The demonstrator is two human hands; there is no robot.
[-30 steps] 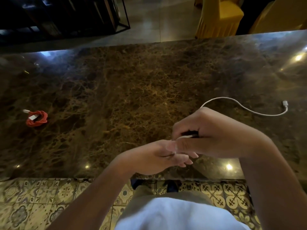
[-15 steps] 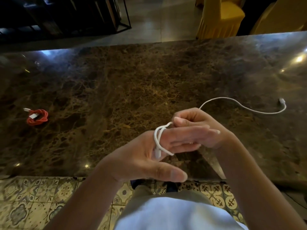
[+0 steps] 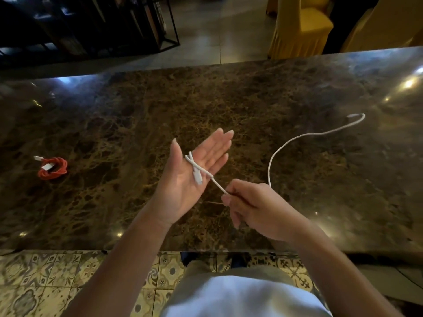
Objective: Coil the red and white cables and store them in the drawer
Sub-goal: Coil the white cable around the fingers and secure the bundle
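Observation:
The white cable (image 3: 297, 136) is looped around the fingers of my left hand (image 3: 186, 177), which is held palm up with fingers straight; one plug lies across the palm. My right hand (image 3: 256, 208) pinches the cable just below and to the right of the left palm. From there the cable arcs up and trails right across the marble table (image 3: 229, 106) to its far plug. The red cable (image 3: 53, 168) lies coiled on the table at the left, with white plugs showing. No drawer is visible.
The table's near edge runs across the lower part of the view, with patterned floor tiles (image 3: 45, 277) beneath. Beyond the far edge stand a yellow covered chair (image 3: 299, 26) and a dark metal shelf frame (image 3: 96, 26).
My left hand has turned palm up and opened flat, showing the wrap and plug. My right hand moved down and right, pulling the cable; the far plug slid nearer and left on the table.

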